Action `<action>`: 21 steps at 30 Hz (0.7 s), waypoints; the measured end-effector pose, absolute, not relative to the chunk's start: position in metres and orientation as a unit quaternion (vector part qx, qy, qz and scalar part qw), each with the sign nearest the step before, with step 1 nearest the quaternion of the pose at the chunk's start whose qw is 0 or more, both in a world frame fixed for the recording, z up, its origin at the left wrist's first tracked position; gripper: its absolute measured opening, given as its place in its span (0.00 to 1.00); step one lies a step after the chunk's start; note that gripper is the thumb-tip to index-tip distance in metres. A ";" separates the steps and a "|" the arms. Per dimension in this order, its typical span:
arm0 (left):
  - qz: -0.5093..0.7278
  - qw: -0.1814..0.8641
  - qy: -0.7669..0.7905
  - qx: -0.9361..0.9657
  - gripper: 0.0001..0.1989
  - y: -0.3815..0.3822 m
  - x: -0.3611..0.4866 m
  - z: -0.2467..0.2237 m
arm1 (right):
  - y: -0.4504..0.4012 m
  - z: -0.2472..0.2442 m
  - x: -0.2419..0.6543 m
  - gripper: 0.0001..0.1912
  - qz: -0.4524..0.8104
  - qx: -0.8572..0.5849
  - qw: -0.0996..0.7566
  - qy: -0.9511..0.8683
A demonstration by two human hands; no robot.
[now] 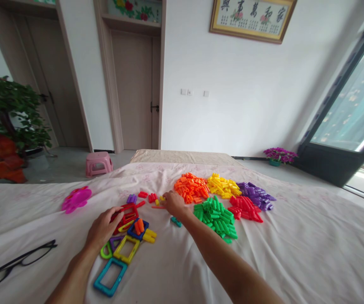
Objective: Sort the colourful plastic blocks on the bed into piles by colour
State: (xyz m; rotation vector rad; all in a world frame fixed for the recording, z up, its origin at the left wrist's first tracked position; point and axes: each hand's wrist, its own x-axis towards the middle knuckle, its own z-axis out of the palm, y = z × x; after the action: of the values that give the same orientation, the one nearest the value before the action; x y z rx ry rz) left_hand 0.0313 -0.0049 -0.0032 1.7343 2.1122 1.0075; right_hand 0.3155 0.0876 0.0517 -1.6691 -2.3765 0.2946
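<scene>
My left hand [106,223] curls its thumb and fingers at the left edge of the red frame-shaped tiles [129,214]. My right hand [174,202] has its fingers bunched at a small yellow plastic piece [162,198]; the grip is partly hidden. Toward me from the red tiles lie a blue square tile [133,232] with orange tubes [139,226] on it, a yellow frame tile [126,249] and a teal frame tile [110,276]. Yellow tubes [149,235] lie beside the blue tile. Small red pieces [153,197] and purple tubes [131,198] are farther off.
Piles of orange [191,188], yellow [222,185], purple [256,195], red [244,208] and green pieces [216,217] cover the right middle of the cloth. A magenta flower-shaped tray [77,199] and black glasses [17,264] lie left. A pink stool [99,164] stands beyond.
</scene>
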 end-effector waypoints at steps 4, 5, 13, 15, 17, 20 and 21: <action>0.339 0.120 0.717 0.597 0.19 -0.004 0.030 -0.006 | 0.084 0.053 0.313 0.14 0.066 -0.552 0.093 -0.826; 0.338 0.122 0.716 0.599 0.20 -0.004 0.030 -0.006 | 0.082 0.054 0.315 0.14 0.067 -0.549 0.091 -0.828; 0.316 0.143 0.723 0.597 0.23 -0.004 0.029 -0.008 | 0.079 0.092 0.386 0.14 0.012 -0.570 0.161 -0.806; 0.321 0.146 0.724 0.593 0.22 -0.003 0.028 -0.010 | 0.086 0.102 0.416 0.14 -0.008 -0.605 0.158 -0.781; 0.323 0.153 0.725 0.589 0.22 -0.003 0.027 -0.011 | 0.096 0.108 0.448 0.14 -0.025 -0.644 0.140 -0.752; 0.316 0.161 0.729 0.585 0.23 -0.002 0.028 -0.010 | 0.110 0.110 0.489 0.15 -0.045 -0.701 0.116 -0.702; 0.316 0.161 0.729 0.585 0.23 -0.003 0.028 -0.009 | 0.114 0.110 0.500 0.16 -0.053 -0.719 0.117 -0.684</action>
State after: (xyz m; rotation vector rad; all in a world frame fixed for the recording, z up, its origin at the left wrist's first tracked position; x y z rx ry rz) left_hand 0.0280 -0.0025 -0.0094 1.6706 2.0815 0.9022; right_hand 0.5005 0.1140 0.1104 -2.1040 -2.0013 -0.1540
